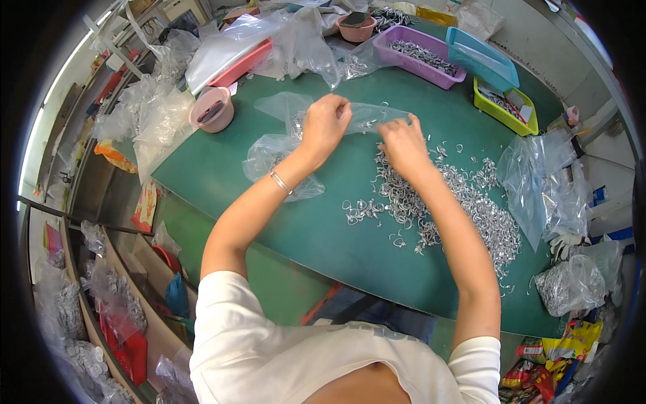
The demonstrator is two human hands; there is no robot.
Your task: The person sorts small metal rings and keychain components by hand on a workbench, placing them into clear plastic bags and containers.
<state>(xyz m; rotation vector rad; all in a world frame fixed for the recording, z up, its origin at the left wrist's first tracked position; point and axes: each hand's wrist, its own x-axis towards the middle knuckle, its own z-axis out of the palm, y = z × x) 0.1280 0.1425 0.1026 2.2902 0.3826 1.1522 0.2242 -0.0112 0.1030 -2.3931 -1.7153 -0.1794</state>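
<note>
A clear, crinkled plastic bag [350, 118] lying toward the far edge of the green tabletop [222, 168] is pinched by the left hand [326, 121] and right hand [402, 141], and is best held taut above the heaped small silver metal rings [457, 202].

A single head-worn view looks steeply down and forward from above the person's shoulders, close over the green surface [269, 168]. The forearms enter from the lower edge, reaching away to the left hand [325, 124] and right hand [404, 145] near mid-frame. Beyond the hands the surface's far edge bends; the fisheye rim darkens every corner.
</note>
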